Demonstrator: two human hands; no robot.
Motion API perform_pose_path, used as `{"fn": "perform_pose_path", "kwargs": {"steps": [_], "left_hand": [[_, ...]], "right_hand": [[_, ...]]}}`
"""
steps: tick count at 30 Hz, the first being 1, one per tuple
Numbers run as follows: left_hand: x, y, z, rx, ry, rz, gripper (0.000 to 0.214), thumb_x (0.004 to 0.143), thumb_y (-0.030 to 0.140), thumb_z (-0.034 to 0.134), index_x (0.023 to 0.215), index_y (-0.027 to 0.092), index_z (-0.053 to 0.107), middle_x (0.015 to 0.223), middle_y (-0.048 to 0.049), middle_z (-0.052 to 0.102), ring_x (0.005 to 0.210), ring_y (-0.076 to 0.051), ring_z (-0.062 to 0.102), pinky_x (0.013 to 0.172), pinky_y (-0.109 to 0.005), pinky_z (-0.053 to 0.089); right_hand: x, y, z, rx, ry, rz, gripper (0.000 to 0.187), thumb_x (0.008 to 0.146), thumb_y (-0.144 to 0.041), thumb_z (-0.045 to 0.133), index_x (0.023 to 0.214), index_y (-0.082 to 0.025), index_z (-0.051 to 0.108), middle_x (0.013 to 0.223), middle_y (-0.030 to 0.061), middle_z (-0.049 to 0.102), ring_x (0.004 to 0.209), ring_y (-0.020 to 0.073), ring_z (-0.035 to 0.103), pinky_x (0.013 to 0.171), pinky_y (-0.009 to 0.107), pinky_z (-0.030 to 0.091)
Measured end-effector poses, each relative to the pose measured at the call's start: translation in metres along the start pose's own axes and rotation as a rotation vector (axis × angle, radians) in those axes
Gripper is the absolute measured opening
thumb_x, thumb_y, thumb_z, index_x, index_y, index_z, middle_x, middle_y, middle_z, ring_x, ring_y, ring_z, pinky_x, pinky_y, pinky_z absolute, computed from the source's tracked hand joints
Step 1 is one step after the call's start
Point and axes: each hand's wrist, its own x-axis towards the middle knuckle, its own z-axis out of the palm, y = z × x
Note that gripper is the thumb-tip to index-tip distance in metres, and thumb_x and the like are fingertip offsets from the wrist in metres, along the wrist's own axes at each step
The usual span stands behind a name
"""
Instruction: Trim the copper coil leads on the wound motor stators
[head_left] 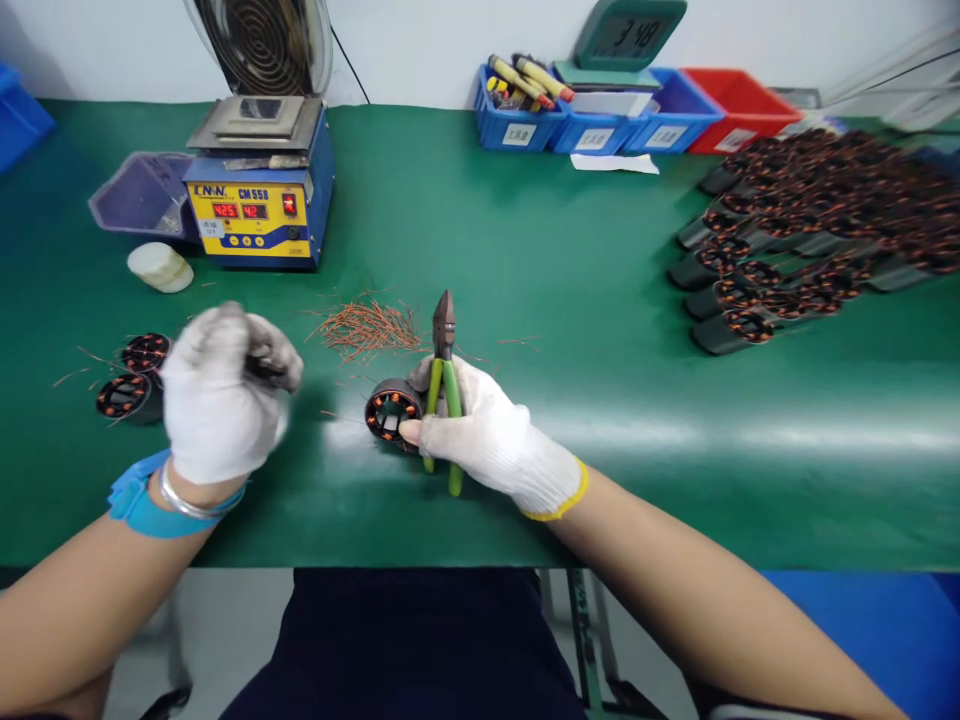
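Note:
My right hand [491, 435], in a white glove, grips green-handled cutters [444, 380] with the jaws pointing away from me. Its fingertips also touch a round black stator with copper windings [390, 410] lying on the green mat just to its left. My left hand [225, 395], gloved and blurred by motion, is closed round a small dark object that I cannot make out. Two more wound stators [133, 375] lie to the left of that hand. A heap of cut copper wire ends [367, 328] sits between the hands, further back.
A blue and yellow solder pot unit [259, 185] stands at the back left beside a clear tray [142, 192] and a white lid [160, 267]. Blue and red bins [622, 115] line the back edge. Many wound stators [810, 225] are stacked at right.

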Motion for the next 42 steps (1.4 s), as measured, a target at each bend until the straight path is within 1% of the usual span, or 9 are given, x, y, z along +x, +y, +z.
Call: {"fn": "perform_pose_path", "kwargs": {"steps": [2, 4, 8, 17, 22, 28, 31, 35, 42], "left_hand": [[0.005, -0.003, -0.005, 0.021, 0.016, 0.048, 0.037, 0.09, 0.048, 0.044, 0.064, 0.022, 0.048, 0.056, 0.0044, 0.046, 0.046, -0.009, 0.046, 0.042, -0.027, 0.034], [0.003, -0.006, -0.005, 0.163, -0.193, -0.023, 0.044, 0.084, 0.06, 0.046, 0.063, 0.022, 0.051, 0.056, 0.0025, 0.048, 0.045, -0.011, 0.044, 0.04, -0.028, 0.031], [-0.015, -0.009, 0.006, 0.598, -0.488, -0.133, 0.034, 0.07, 0.041, 0.068, 0.054, 0.02, 0.046, 0.051, 0.0043, 0.043, 0.049, -0.01, 0.037, 0.046, -0.027, 0.028], [0.012, 0.001, -0.015, 0.298, 0.119, 0.076, 0.035, 0.088, 0.04, 0.052, 0.059, 0.02, 0.047, 0.049, 0.0064, 0.045, 0.04, -0.006, 0.04, 0.041, -0.024, 0.031], [-0.004, -0.004, 0.003, 0.428, -0.418, -0.337, 0.037, 0.063, 0.04, 0.075, 0.091, 0.018, 0.067, 0.072, -0.002, 0.071, 0.055, -0.015, 0.061, 0.046, -0.025, 0.046], [-0.006, -0.005, 0.006, 0.54, -0.657, -0.477, 0.026, 0.069, 0.034, 0.068, 0.089, 0.018, 0.071, 0.082, -0.004, 0.075, 0.072, -0.022, 0.069, 0.065, -0.03, 0.055], [0.001, -0.001, -0.003, 0.729, -0.736, -0.355, 0.019, 0.068, 0.029, 0.065, 0.083, 0.021, 0.073, 0.082, -0.0023, 0.073, 0.073, -0.021, 0.068, 0.067, -0.029, 0.054], [0.006, 0.001, -0.007, 0.701, -0.761, -0.321, 0.023, 0.07, 0.029, 0.06, 0.086, 0.022, 0.074, 0.087, -0.0039, 0.074, 0.08, -0.023, 0.069, 0.072, -0.031, 0.056], [0.005, -0.008, 0.002, 0.602, -0.778, -0.334, 0.019, 0.075, 0.033, 0.062, 0.082, 0.02, 0.074, 0.086, -0.0036, 0.073, 0.083, -0.021, 0.067, 0.076, -0.03, 0.053]], "right_hand": [[0.001, 0.001, 0.001, -0.006, 0.016, 0.014, 0.043, 0.05, -0.03, 0.077, 0.081, -0.02, 0.048, 0.068, -0.0064, 0.053, 0.055, 0.0079, 0.047, 0.05, 0.025, 0.042], [0.002, 0.001, 0.003, 0.018, 0.036, 0.043, 0.043, 0.05, -0.031, 0.076, 0.081, -0.02, 0.048, 0.068, -0.0064, 0.053, 0.055, 0.0088, 0.049, 0.052, 0.026, 0.044], [0.002, 0.001, 0.009, 0.131, 0.004, 0.077, 0.043, 0.052, -0.028, 0.075, 0.082, -0.021, 0.046, 0.067, -0.0074, 0.054, 0.056, 0.0096, 0.052, 0.054, 0.027, 0.047], [-0.003, 0.012, 0.014, 0.205, -0.081, 0.121, 0.045, 0.055, -0.026, 0.077, 0.085, -0.022, 0.044, 0.066, -0.0076, 0.055, 0.053, 0.0112, 0.057, 0.052, 0.028, 0.047], [0.001, 0.02, 0.02, 0.39, -0.043, 0.092, 0.05, 0.056, -0.034, 0.078, 0.087, -0.023, 0.041, 0.066, -0.0076, 0.055, 0.054, 0.0117, 0.058, 0.057, 0.032, 0.052], [-0.018, 0.006, -0.001, -0.412, 0.007, 0.006, 0.034, 0.073, -0.034, 0.068, 0.1, -0.022, 0.052, 0.079, 0.0008, 0.062, 0.067, 0.0167, 0.06, 0.061, 0.033, 0.05], [-0.029, 0.002, -0.009, -0.76, 0.028, -0.409, 0.033, 0.078, -0.026, 0.063, 0.109, -0.022, 0.052, 0.102, 0.0066, 0.066, 0.089, 0.0205, 0.064, 0.077, 0.036, 0.052], [-0.029, 0.01, 0.002, -0.973, -0.312, -0.883, 0.027, 0.081, -0.015, 0.051, 0.108, -0.017, 0.055, 0.122, 0.016, 0.062, 0.1, 0.0244, 0.063, 0.079, 0.037, 0.053], [-0.016, 0.02, 0.014, -1.167, -0.47, -0.841, 0.031, 0.079, -0.019, 0.052, 0.109, -0.016, 0.057, 0.123, 0.0169, 0.06, 0.096, 0.0264, 0.061, 0.076, 0.04, 0.053]]}}
